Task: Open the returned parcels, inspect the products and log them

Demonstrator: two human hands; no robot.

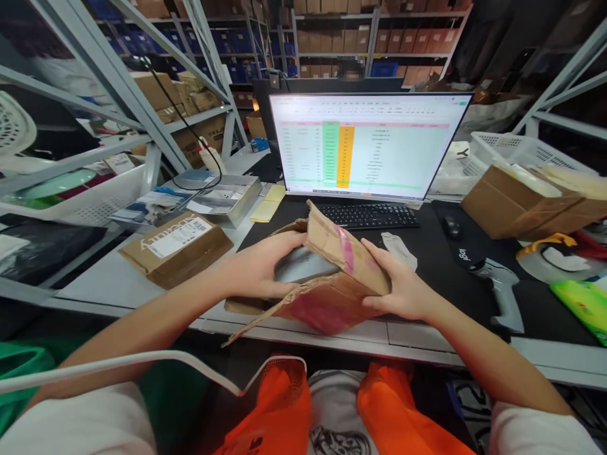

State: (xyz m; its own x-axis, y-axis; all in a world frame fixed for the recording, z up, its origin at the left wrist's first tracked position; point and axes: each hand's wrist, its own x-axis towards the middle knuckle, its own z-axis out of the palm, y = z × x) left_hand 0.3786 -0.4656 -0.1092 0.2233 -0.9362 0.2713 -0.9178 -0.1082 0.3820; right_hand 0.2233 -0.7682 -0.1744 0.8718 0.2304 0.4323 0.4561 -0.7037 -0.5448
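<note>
A torn-open cardboard box [327, 300] with pink tape on it is held tilted over the front edge of the desk, its open side to the left. Inside the opening shows a grey item [306, 265], partly hidden by the flaps; its kind I cannot make out. My left hand [258, 265] reaches into the opening, its fingers and thumb around the grey item. With fingers on top and thumb below, my right hand [396, 284] grips the closed right end of the box.
A labelled carton [175, 253] lies to the left, near a grey tray [232, 202] and yellow notes [268, 203]. Behind the box are a keyboard [365, 216] and a monitor [370, 145]. To the right are a mouse [451, 227], a barcode scanner [505, 294], a tape dispenser [552, 259] and an open carton [512, 202].
</note>
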